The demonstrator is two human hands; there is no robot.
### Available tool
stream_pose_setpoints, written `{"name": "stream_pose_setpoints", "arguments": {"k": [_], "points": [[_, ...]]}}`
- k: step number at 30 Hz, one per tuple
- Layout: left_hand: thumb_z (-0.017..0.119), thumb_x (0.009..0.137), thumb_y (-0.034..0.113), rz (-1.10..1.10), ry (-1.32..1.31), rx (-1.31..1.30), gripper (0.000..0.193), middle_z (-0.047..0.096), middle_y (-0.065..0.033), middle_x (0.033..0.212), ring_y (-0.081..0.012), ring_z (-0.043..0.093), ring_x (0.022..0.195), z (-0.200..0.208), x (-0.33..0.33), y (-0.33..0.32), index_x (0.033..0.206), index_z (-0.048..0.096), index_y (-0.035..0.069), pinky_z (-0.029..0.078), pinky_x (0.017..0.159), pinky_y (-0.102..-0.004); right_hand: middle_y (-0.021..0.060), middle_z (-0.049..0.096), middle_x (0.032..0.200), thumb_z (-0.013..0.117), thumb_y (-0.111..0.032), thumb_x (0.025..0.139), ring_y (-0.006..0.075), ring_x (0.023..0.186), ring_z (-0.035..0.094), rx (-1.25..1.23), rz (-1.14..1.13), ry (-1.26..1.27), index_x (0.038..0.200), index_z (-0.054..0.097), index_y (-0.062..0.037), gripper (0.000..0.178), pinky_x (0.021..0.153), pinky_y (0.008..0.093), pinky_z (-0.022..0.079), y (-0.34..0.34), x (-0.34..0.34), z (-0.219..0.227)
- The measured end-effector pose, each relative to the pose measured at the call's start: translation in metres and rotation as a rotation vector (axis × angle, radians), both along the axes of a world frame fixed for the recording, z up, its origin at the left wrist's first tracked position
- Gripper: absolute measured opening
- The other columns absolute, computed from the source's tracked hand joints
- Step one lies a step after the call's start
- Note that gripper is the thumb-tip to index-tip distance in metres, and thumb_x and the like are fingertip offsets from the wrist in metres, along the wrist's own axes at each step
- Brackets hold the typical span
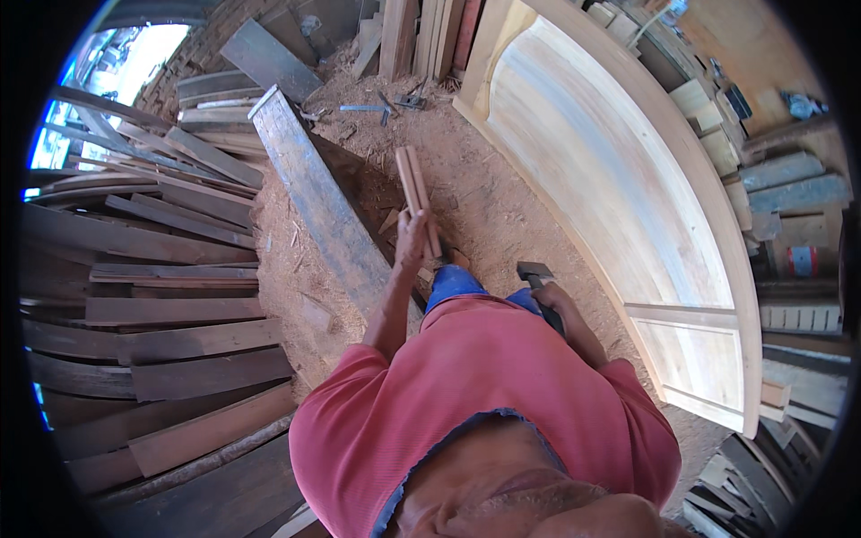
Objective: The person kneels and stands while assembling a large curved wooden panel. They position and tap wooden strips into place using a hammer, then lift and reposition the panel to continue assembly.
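My left hand (413,235) is closed around a reddish-brown wooden strip (409,179) with a dark line down its length. Whether it is one grooved piece or two pieces side by side, I cannot tell. The strip points up and away from me, beside a long, worn plank bench (314,202). My right hand (553,298) grips a hammer-like tool (535,270) with a dark, blocky head and a black handle, held near my right leg. The tool and the strip are apart.
A large pale wooden panel (610,161) with a curved frame stands at the right. Stacked boards (188,314) crowd the left. Shavings cover the floor (484,188). Beyond the bench lie a metal square (363,108) and a dark tool (411,100); offcuts fill the far right.
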State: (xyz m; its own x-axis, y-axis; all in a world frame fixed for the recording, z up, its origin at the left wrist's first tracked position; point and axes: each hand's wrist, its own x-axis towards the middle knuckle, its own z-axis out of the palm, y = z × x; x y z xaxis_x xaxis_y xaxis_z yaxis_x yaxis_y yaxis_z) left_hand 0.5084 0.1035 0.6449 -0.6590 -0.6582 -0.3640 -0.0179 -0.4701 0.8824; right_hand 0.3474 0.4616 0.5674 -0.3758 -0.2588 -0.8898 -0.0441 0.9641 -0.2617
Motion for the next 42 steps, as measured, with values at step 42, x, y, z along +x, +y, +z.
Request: {"name": "stream_pose_setpoints", "arguments": {"k": [42], "points": [[0.081,0.087,0.024,-1.298,-0.448,0.760,0.059,0.052,-0.0173,0.132,-0.0357,0.053,0.128,-0.057,-0.278,0.721,0.132,0.048,0.006,0.042,0.113,-0.0599,0.0062,0.066,0.073,0.061,-0.032,0.100,0.0157,0.057,0.061,-0.646,-1.942,-0.006,0.087,0.069,-0.0040,0.031,0.055,0.0294,0.050,0.528,0.108,0.030]]}}
